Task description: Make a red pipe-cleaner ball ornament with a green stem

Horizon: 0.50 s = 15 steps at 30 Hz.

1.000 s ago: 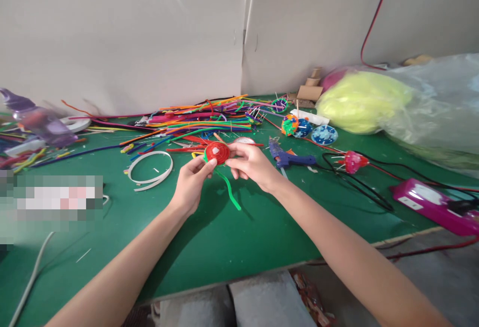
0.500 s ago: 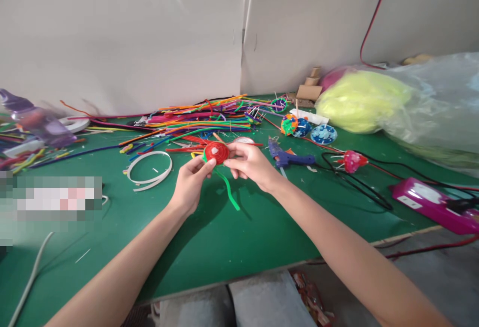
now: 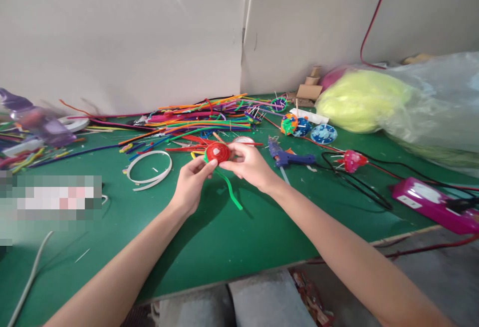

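Observation:
Between my two hands, above the green table, is a round red coil of pipe cleaner with a small pale spot at its middle. My left hand pinches its left and lower edge, thumb in front. My right hand grips the right edge with thumb and fingers. A green pipe cleaner shows at the coil's left side, and its loose end hangs below toward the table. What lies behind the coil is hidden, though a thin brown stick pokes up just above it.
Many coloured pipe cleaners are heaped along the back. A blue glue gun lies to the right, near a pink power strip. A white strip loop lies left. Decorated balls, a purple bottle and plastic bags stand behind.
The red coil has shifted very slightly right in my hands, and the green tail has swung a little to the right. My right fingers have curled closer around the edge.

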Motion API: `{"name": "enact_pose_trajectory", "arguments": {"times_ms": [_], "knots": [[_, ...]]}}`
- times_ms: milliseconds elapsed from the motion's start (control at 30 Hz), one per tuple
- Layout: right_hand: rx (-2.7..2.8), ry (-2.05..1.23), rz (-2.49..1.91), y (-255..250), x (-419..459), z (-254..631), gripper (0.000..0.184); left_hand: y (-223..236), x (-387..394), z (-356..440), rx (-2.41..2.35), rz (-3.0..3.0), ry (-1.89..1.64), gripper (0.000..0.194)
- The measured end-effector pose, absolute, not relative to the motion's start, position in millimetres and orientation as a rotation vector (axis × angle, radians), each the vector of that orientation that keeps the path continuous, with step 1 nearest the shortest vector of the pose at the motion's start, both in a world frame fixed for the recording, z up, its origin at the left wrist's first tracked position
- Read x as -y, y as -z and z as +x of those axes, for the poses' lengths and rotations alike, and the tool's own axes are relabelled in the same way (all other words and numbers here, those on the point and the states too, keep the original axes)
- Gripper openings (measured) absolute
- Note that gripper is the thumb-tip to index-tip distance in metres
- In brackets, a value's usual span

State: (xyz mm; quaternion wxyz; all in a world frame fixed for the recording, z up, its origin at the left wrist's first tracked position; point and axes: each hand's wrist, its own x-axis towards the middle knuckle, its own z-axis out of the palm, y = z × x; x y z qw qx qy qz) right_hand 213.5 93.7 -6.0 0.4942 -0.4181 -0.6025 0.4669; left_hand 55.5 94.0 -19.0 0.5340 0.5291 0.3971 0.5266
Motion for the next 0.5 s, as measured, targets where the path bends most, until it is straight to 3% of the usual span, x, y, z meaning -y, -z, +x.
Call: {"name": "enact_pose_trajectory", "arguments": {"times_ms": [500], "knots": [[1.434,-1.185,-0.991,5.4,-92.4,214.4,0.027,16.0,-94.5,57.3,-0.834,1.067,-1.275,0.028]]}}
